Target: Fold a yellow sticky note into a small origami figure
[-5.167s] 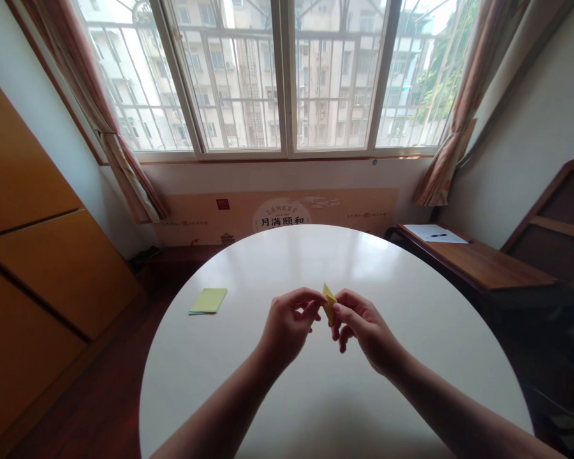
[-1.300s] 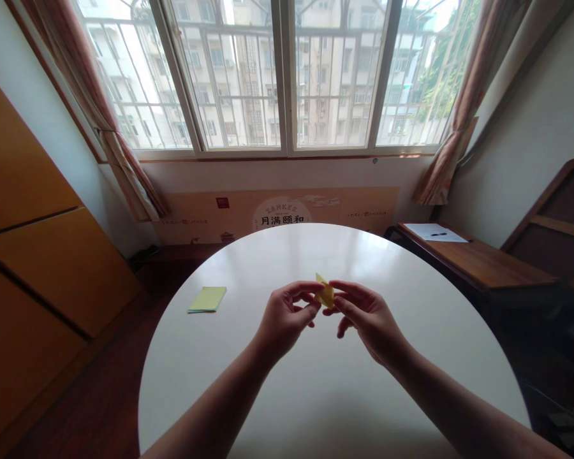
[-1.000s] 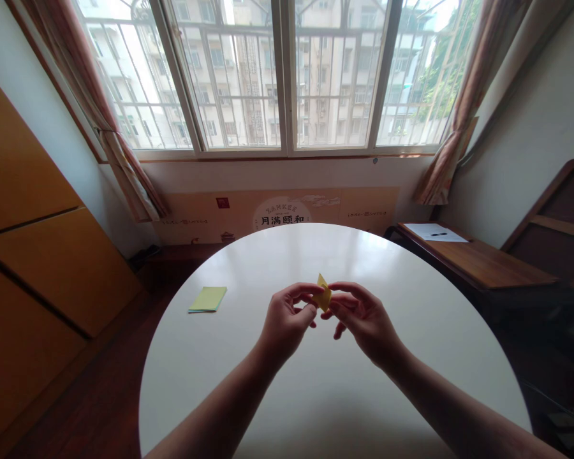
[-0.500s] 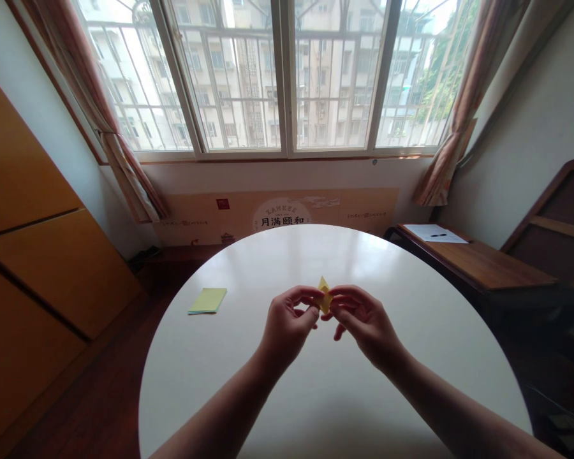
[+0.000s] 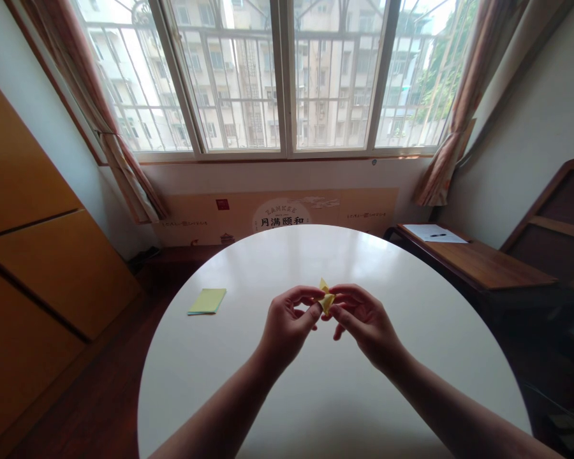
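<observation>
A small yellow folded paper (image 5: 327,302) is held up over the table between my two hands, one pointed tip sticking up above the fingers. My left hand (image 5: 289,322) pinches its left side with thumb and index finger. From the right, my right hand (image 5: 366,322) grips the other side, thumb below and index finger above, its lower fingers curled loosely. Part of the paper is hidden by the fingertips. To the left on the table lies a stack of square paper sheets (image 5: 208,301), yellow-green on top with a bluish edge beneath.
The round white table (image 5: 249,395) spreads beneath both hands. Right of it stands a wooden desk (image 5: 502,264) with a white sheet (image 5: 425,233) and a dark pen on it. Orange cabinets (image 5: 57,274) are at the left. A barred window (image 5: 287,83) with tied curtains lies beyond.
The middle of the folded paper has bulged or opened outward between my fingertips, showing a wider face. Both hands stay in nearly the same place.
</observation>
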Motion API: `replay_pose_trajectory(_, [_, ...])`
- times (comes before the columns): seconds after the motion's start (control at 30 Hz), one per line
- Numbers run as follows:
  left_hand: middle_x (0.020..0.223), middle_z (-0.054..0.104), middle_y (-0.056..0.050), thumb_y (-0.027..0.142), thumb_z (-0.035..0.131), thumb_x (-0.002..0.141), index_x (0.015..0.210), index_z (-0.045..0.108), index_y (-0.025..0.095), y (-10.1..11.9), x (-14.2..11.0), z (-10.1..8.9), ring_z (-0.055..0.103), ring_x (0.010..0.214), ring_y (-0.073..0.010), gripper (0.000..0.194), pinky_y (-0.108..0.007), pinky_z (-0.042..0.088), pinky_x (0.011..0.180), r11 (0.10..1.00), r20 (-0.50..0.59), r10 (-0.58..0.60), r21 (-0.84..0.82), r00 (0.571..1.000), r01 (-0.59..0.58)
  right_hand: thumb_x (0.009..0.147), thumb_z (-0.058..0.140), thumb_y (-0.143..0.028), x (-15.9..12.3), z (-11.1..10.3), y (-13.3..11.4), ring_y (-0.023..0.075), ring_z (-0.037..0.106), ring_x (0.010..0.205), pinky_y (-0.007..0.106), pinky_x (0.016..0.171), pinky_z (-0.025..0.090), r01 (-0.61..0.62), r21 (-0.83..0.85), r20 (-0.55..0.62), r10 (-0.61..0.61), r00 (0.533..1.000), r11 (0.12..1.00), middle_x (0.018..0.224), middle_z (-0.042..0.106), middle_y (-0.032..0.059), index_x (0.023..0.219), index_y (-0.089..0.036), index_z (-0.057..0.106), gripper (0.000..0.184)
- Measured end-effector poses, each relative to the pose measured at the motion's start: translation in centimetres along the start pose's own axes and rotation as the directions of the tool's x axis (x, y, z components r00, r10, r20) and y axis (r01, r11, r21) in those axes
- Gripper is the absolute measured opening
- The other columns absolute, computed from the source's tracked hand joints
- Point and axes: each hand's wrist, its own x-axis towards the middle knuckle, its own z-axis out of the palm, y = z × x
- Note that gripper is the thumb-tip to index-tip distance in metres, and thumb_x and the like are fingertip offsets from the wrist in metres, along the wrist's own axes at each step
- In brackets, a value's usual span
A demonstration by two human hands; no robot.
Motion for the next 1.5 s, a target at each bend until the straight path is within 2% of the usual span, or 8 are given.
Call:
replay_pose_trajectory(0.23, [0.079, 0.068, -0.005, 0.028, 0.071, 0.08, 0.093, 0.07, 0.013, -0.33, -0.15, -0.04, 0.064, 0.064, -0.0146, 0.019, -0.023, 0.053, 0.05, 0.999, 0.022, 0.026, -0.019, 0.999, -0.026, 0.084, 0.073, -0.03, -0.04, -0.07, -0.09, 0.0202, 0.069, 0.077, 0.024, 0.047, 0.054, 0.001, -0.008, 0.019, 0.0, 1.0, 1.0, 0.092, 0.069, 0.0053, 0.11, -0.025, 0.065, 0.028])
replay_pose_trajectory(0.67, [0.078, 0.068, -0.005, 0.03, 0.07, 0.081, 0.092, 0.069, 0.013, -0.4, -0.07, 0.11, 0.063, 0.061, -0.0141, 0.02, -0.023, 0.052, 0.049, 0.999, 0.013, 0.029, -0.019, 0.999, -0.029, 0.083, 0.072, -0.03, -0.24, -0.07, 0.03, 0.0216, 0.068, 0.078, 0.025, 0.047, 0.054, -0.006, -0.045, 0.02, 0.007, 1.0, 0.999, 0.093, 0.067, 0.0057, 0.113, -0.026, 0.063, 0.032])
replay_pose_trajectory(0.9, [0.08, 0.068, -0.005, 0.02, 0.068, 0.079, 0.091, 0.071, 0.015, -0.57, -0.45, 0.24, 0.065, 0.063, -0.015, 0.014, -0.023, 0.052, 0.051, 0.991, -0.03, 0.074, 0.116, 0.997, -0.07, 0.082, 0.069, -0.023, -0.26, 0.16, -0.04, 0.0196, 0.065, 0.074, 0.025, 0.045, 0.054, -0.008, 0.007, -0.024, 0.009, 1.0, 1.0, 0.09, 0.067, 0.0033, 0.108, -0.025, 0.061, 0.027])
replay_pose_trajectory(1.03, [0.087, 0.069, -0.005, 0.007, 0.063, 0.074, 0.093, 0.071, 0.018, -0.3, -0.54, 0.26, 0.066, 0.072, -0.0165, 0.024, -0.022, 0.052, 0.052, 0.979, -0.02, 0.135, 0.155, 0.991, -0.13, 0.082, 0.069, -0.021, -0.3, 0.25, 0.02, 0.0186, 0.066, 0.071, 0.023, 0.044, 0.053, -0.003, -0.004, -0.033, 0.002, 0.999, 1.0, 0.087, 0.066, 0.0017, 0.102, -0.025, 0.057, 0.024])
replay_pose_trajectory(1.27, [0.098, 0.068, -0.006, 0.004, 0.058, 0.076, 0.097, 0.072, 0.02, -0.07, -0.59, 0.12, 0.068, 0.083, -0.0183, 0.03, -0.022, 0.055, 0.056, 0.958, 0.028, 0.212, 0.19, 0.977, -0.213, 0.083, 0.07, -0.022, -0.25, 0.27, 0.28, 0.0179, 0.066, 0.073, 0.023, 0.045, 0.053, 0.01, -0.029, -0.024, -0.011, 1.0, 1.0, 0.091, 0.066, 0.0027, 0.104, -0.025, 0.057, 0.025])
replay_pose_trajectory(1.5, [0.094, 0.07, -0.006, 0.014, 0.064, 0.081, 0.09, 0.072, 0.017, -0.48, -0.41, 0.17, 0.068, 0.072, -0.0153, 0.012, -0.021, 0.053, 0.052, 0.964, -0.03, 0.209, 0.174, 0.977, -0.201, 0.082, 0.071, -0.022, -0.31, 0.11, 0.45, 0.0192, 0.068, 0.079, 0.022, 0.046, 0.053, 0.016, -0.041, -0.003, -0.016, 1.0, 0.999, 0.099, 0.065, 0.0041, 0.105, -0.025, 0.063, 0.024])
